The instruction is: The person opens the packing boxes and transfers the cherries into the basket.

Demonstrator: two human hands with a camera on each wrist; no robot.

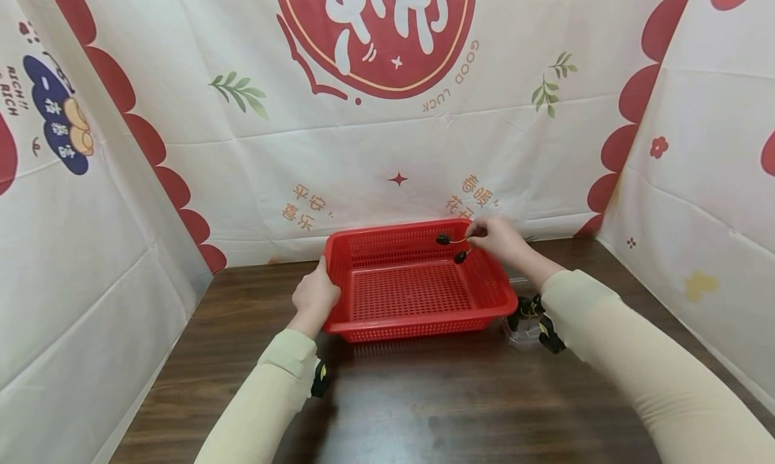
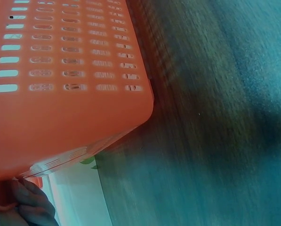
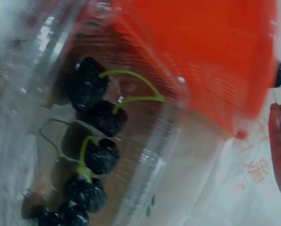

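Just left of the fingers of the right hand, dangling two dark cherries by thin joined stems, pinched between fingertips pressed together. Beneath those fingers and cherries, showing the far right part of a red basket with slotted walls. Well to the left of them, gripping the basket's left rim with the left hand, with fingers curled round the edge. Nearer than the right fingers, just outside the basket's right end, showing a clear plastic box with more dark cherries inside. Below both hands' fingers, showing a brown wood-grained tabletop; beyond them, a printed white cloth.
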